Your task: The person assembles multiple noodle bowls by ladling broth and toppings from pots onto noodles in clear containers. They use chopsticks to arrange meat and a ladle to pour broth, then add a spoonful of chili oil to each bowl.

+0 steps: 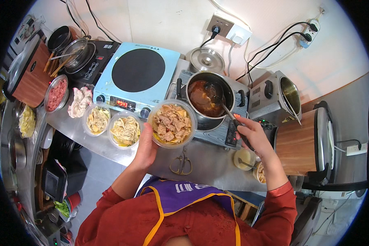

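Note:
My left hand (146,144) is closed on the left rim of a round clear plastic bowl (171,124), lifted above the counter and heaped with sliced cooked meat. Closed around the dark handle of a ladle (229,112), my right hand (252,134) is at the right of a steel pot (190,96). The ladle's head dips into reddish-brown broth (201,95) in that pot, partly sunk. Two more clear bowls stand left of my left hand: one bowl of noodles (126,129) close by, another bowl of noodles (97,119) farther left.
The pot stands on a grey wood-patterned cooker (219,137). Left of it is a light-blue induction cooker (137,74). Scissors (181,165) lie near the counter's front edge. A small container (244,158) stands below my right hand. Wood-patterned cookers (297,143) flank the counter; raw meat fills a steel bowl (56,93).

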### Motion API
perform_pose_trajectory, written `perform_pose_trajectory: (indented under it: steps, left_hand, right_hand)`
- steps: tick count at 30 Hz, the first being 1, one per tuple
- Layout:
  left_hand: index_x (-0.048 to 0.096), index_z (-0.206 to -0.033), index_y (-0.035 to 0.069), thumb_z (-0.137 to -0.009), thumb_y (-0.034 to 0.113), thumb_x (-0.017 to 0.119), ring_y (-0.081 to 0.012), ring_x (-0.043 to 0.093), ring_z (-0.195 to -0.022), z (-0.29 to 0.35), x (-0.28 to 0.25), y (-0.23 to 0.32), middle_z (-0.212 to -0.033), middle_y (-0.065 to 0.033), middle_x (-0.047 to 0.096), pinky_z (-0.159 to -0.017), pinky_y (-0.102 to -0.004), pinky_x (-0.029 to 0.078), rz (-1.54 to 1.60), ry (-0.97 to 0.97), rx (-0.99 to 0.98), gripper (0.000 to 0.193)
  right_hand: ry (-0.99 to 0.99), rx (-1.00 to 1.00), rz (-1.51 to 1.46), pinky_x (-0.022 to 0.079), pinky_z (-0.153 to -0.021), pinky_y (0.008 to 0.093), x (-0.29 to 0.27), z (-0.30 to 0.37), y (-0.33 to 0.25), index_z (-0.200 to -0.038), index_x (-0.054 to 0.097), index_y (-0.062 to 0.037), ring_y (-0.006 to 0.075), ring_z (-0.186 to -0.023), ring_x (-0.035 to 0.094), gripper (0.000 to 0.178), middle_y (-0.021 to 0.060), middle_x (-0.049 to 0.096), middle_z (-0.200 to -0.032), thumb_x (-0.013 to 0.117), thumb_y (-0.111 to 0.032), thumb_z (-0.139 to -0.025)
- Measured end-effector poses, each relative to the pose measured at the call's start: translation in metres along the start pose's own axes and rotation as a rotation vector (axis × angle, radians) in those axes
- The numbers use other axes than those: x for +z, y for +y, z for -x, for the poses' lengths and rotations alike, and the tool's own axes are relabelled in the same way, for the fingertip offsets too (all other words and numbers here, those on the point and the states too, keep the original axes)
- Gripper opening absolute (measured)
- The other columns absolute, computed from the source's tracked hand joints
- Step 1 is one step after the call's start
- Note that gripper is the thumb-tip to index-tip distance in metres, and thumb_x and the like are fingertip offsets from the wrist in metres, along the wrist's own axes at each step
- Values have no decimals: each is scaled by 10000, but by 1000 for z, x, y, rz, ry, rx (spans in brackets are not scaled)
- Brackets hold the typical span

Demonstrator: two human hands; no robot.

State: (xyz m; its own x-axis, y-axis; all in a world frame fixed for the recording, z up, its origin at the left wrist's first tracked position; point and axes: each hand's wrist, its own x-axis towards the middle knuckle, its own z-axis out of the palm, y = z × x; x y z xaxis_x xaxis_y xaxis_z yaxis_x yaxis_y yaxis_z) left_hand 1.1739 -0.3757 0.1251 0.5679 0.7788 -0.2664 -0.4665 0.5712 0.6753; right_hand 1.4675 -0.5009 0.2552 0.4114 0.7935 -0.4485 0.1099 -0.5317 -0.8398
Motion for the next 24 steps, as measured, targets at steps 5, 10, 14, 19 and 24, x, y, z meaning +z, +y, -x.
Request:
perform_pose_trajectory:
  steps: [5, 10, 14, 19, 24]
  left_hand:
    - [355, -1420, 46, -957, 579, 421, -209, 461, -1283, 0, 1, -2, -1399, -86, 464, -1065, -392, 383, 6, 10, 8, 709]
    - [334, -1436, 55, -940, 612, 411, -210, 439, -1306, 0, 3, -3, -1418, -88, 447, -1079, -392, 365, -19, 11, -2, 750]
    - [289, -1465, 69, -908, 672, 386, -215, 407, -1342, -1, 3, -4, -1455, -94, 414, -1106, -400, 332, -83, -21, -6, 827]
    - [293, -1462, 68, -904, 676, 389, -217, 410, -1340, -1, 2, -7, -1453, -95, 416, -1106, -401, 334, -92, -8, -17, 831]
    - [299, -1461, 70, -912, 669, 386, -212, 410, -1341, 0, 4, -8, -1455, -94, 416, -1105, -399, 335, -72, -14, -26, 817]
  right_hand:
    - [-87, 160, -535, 352, -384, 241, -13, 6, 4, -1321, 473, 19, 134, -412, 470, 433, 109, 617, -731, 536, -144, -925]
    - [-83, 80, -311, 362, -401, 243, -10, 14, 5, -1333, 476, 18, 139, -442, 490, 432, 100, 622, -748, 521, -144, -936]
    - [126, -260, 405, 485, -599, 310, 3, 14, 11, -1287, 526, 33, 180, -636, 622, 441, 124, 663, -777, 566, -177, -901]
    - [174, -321, 578, 499, -623, 361, 4, -5, 12, -1263, 534, 37, 207, -654, 642, 472, 165, 670, -767, 607, -187, -854]
    - [-61, 102, -274, 390, -415, 272, -12, -5, 3, -1292, 509, 33, 146, -452, 513, 433, 107, 637, -735, 562, -152, -904]
